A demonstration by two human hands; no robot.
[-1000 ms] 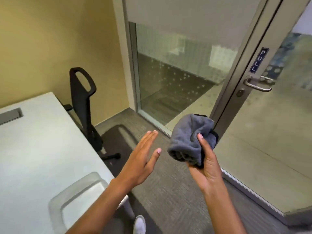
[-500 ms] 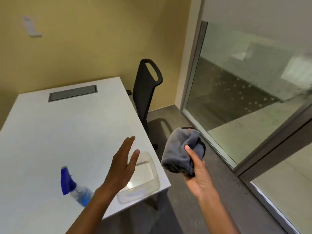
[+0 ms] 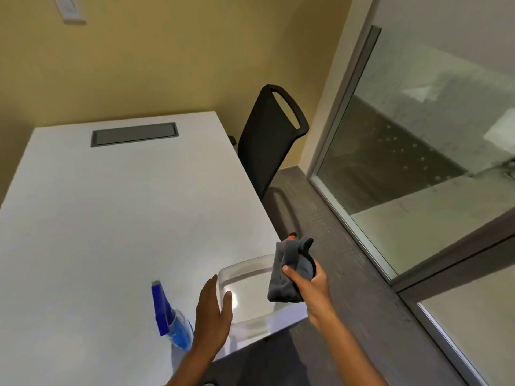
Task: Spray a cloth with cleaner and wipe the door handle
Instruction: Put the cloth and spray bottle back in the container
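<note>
Grey cloth (image 3: 289,270), one, clamped in right hand (image 3: 308,285) fingers; left hand (image 3: 213,316) fingers apart; one spray bottle (image 3: 171,316).

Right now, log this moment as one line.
right hand: grips grey cloth | left hand: open, beside spray bottle | bottle: on table

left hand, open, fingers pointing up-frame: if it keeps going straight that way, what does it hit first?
Probably the clear plastic tub near the white table's corner: the left hand's fingertips already overlap its near-left rim. Depth is unclear, so it may pass above. The blue spray bottle sits left, off that line.
</note>
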